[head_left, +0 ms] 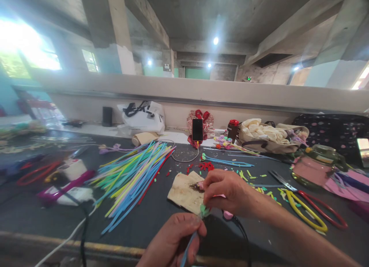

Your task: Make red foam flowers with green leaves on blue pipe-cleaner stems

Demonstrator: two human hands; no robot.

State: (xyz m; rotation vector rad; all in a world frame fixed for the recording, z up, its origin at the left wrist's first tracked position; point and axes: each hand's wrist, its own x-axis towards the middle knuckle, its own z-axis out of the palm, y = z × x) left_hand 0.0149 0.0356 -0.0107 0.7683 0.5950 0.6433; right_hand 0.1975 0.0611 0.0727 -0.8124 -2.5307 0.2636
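Note:
My left hand (178, 236) is closed around a light blue pipe-cleaner stem (188, 248) at the near edge of the table. A small green fuzzy piece (204, 210) sits at the stem's top end, by the fingertips. My right hand (227, 192) is just above and right of it, fingers curled together; what they pinch, if anything, is hidden. Partly behind that hand lies a pink glue gun (200, 185), its metal nozzle pointing left over a stained beige cloth (180, 192).
A pile of coloured pipe cleaners (132, 174) lies left. Scissors with red and yellow handles (309, 209) rest right, among cut scraps (259, 190). Finished blue stems (227, 162) lie behind the hands. A phone (197, 129) stands at the back; a pink-and-green jug (314, 167) is right.

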